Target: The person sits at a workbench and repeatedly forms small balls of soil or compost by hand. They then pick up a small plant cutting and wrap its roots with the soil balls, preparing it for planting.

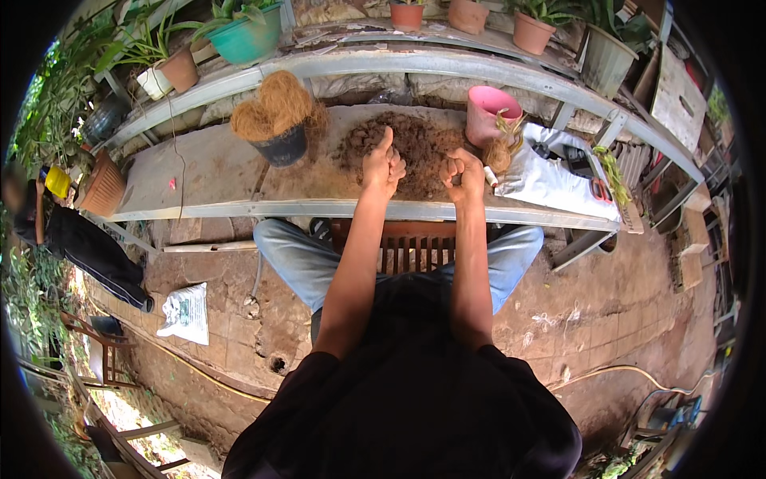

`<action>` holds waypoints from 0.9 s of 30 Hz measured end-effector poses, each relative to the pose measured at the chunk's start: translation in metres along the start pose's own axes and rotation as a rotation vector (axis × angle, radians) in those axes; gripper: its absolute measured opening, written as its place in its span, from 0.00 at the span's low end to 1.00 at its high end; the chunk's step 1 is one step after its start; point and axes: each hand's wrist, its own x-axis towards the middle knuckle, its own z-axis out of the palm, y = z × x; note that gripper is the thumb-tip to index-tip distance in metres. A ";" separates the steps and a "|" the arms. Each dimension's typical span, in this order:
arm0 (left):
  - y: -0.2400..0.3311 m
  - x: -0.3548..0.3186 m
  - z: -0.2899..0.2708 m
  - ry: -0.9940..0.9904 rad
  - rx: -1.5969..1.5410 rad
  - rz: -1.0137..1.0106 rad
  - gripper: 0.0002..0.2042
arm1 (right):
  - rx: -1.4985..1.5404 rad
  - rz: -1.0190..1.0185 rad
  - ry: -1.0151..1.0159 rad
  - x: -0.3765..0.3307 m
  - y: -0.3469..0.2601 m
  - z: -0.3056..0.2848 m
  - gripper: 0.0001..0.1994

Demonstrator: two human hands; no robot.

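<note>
My left hand [384, 168] is held above the near part of a heap of dark crumbly soil [415, 144], its fingers curled into a fist and the thumb pointing up. My right hand [464, 176] is raised at the soil's right side with its fingers curled in. Nothing shows in either hand. To the left, a black pot [282, 147] is piled with brown coconut fibre [275, 105]. Beyond my right hand stands a pink pot [489, 112], and a small plant with a brown root ball [498, 156] lies in front of it.
The soil lies on a long grey bench [215, 176] with a metal edge. At its right end are a white sack [542, 180] and red-handled scissors [600, 190]. Potted plants line a rear shelf [359, 60]. A person in dark clothes [92, 243] stands at the left.
</note>
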 end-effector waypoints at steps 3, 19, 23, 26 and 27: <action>0.004 -0.001 0.012 0.056 -0.057 0.086 0.15 | 0.019 -0.052 0.137 -0.001 -0.005 0.027 0.09; 0.007 -0.017 0.014 0.439 -0.261 0.267 0.24 | 0.180 -0.062 0.396 -0.008 -0.015 0.032 0.15; 0.006 -0.017 0.017 0.486 -0.095 0.270 0.24 | 0.156 -0.097 0.165 -0.009 -0.012 0.015 0.18; 0.012 -0.015 0.008 0.760 0.285 0.232 0.21 | 0.017 -0.070 0.158 -0.013 -0.016 0.027 0.18; 0.013 -0.014 0.007 0.799 0.484 0.260 0.21 | -0.031 -0.057 0.150 -0.014 -0.018 0.029 0.18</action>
